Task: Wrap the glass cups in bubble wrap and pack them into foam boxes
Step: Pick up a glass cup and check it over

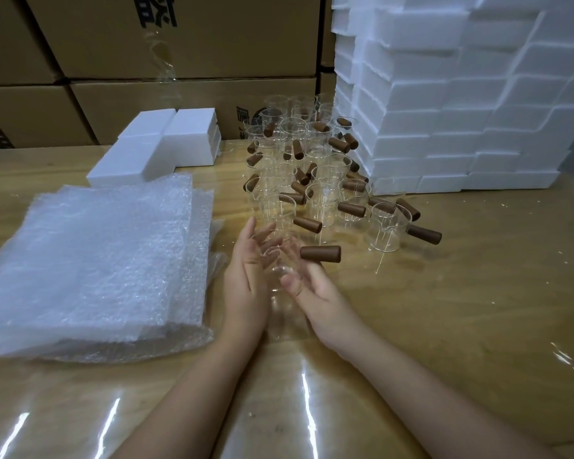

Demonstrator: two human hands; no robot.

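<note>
- One glass cup (279, 260) is held near me, over the desk (444, 293).
- My left grip (246, 276) curls round it; my right grip (315, 293) pinches it below its brown handle (320, 254).

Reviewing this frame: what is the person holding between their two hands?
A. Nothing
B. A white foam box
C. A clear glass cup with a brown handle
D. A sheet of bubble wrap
C: the left hand and right hand hold a glass cup above the table, its brown handle pointing right, while the bubble wrap lies untouched to the left.
</note>
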